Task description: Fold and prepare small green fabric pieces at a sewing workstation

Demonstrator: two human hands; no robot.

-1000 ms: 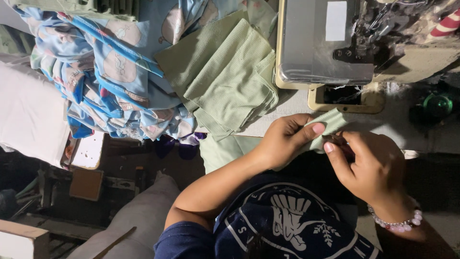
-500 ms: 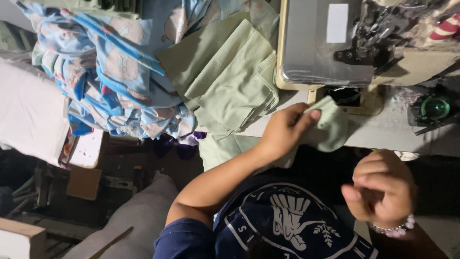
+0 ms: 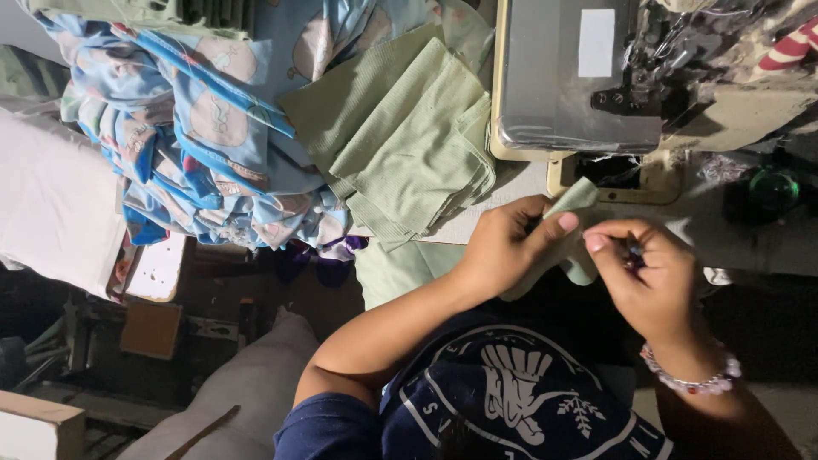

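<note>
Since half a second ago the right hand (image 3: 649, 277) has come back up from the lower right of the frame to meet the left hand (image 3: 509, 247) just right of centre. That left hand is closed on a small piece of green cloth (image 3: 578, 228), thumb on top pinning it. Beside it the right hand's fingers are pinched together at the cloth's edge, around something small and dark that I cannot make out. Above the hands sits the sewing machine (image 3: 579, 81), upper right. Left of it lies a stack of green fabric (image 3: 409, 140), and further left a heap of blue printed cloth (image 3: 213, 128). The small piece looks lightly held, so it could slip from under the thumb, and dim light makes fine fingerwork easy to misjudge.
</note>
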